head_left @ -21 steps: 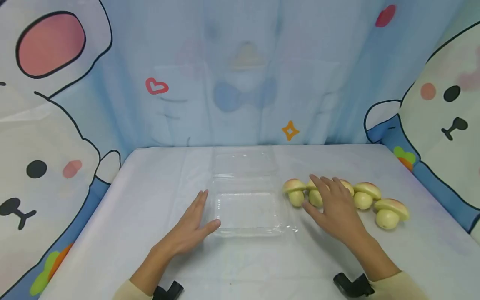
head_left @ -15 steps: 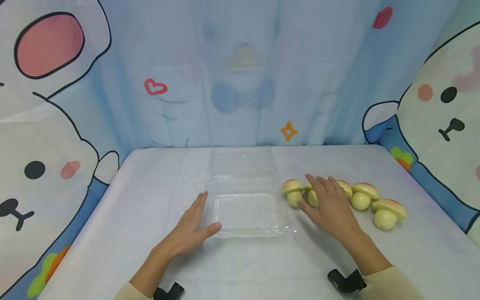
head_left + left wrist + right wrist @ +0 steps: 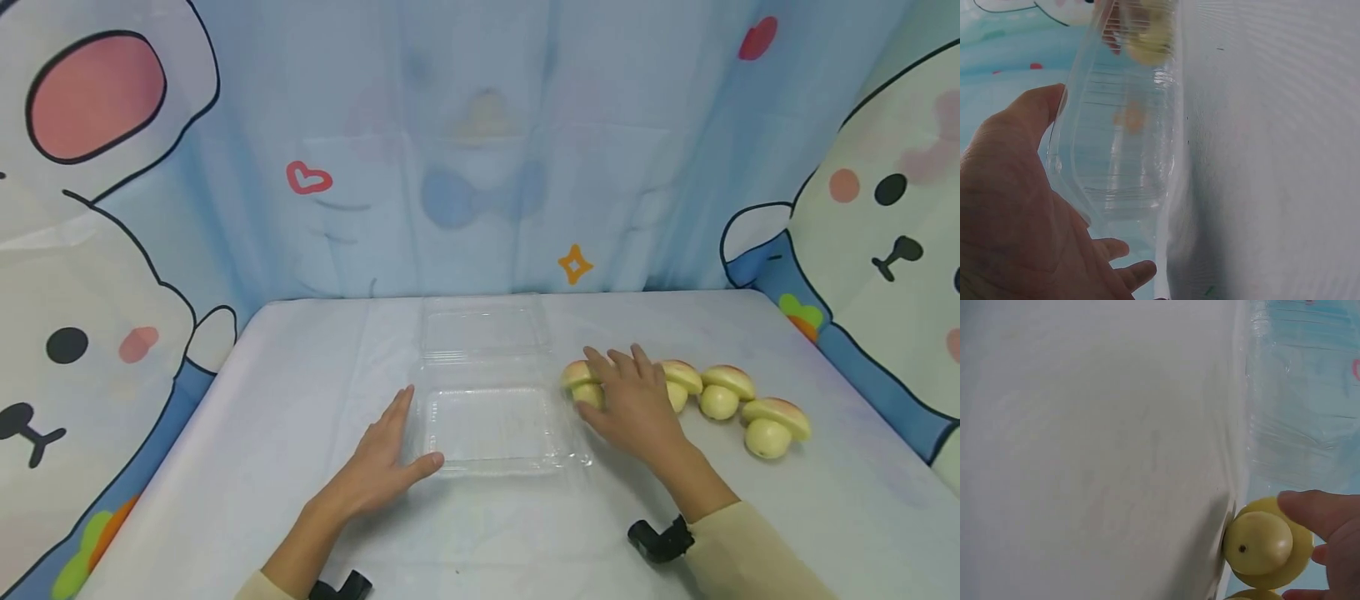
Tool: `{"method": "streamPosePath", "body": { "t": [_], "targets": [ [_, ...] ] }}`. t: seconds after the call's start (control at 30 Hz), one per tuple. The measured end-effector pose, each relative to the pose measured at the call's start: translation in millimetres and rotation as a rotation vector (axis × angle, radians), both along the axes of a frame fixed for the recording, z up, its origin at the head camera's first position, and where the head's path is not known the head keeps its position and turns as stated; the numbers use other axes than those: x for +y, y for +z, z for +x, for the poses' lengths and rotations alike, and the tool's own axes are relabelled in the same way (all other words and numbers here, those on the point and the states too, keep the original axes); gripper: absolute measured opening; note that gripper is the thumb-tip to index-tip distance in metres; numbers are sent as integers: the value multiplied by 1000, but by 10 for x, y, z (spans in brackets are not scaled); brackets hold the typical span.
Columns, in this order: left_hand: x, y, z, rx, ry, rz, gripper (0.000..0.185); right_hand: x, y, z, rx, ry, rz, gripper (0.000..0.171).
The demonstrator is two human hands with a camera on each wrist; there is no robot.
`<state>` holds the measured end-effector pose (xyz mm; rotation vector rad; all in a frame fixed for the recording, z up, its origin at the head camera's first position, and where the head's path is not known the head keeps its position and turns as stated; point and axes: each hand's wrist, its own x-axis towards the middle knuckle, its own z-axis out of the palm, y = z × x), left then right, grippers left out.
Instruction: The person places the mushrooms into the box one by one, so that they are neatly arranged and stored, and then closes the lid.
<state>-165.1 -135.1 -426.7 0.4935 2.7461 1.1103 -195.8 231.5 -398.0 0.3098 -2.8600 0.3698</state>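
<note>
Nearest, the left hand lies flat and relaxed on the tabletop, thumb touching the near left corner of the clear plastic box, grasping nothing. That box stands open, its lid folded back away from the person, long axis running near to far; no writing shows on it. Right of it, the right hand closes thumb and fingers on the leftmost toy mushroom, which lies on its side, stem toward the person. Three more mushrooms continue the row rightward
</note>
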Motion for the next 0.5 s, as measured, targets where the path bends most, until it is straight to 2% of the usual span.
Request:
{"method": "streamPosePath", "body": {
  "t": [0.3, 0.5],
  "targets": [
    [7, -24, 20, -5, -1, 22, 102, -38, -56, -49, -33, -27, 71, 75],
    [1, -21, 16, -2, 7, 18, 102, -44, -66, -64, -14, -30, 51, 76]
  ]
}}
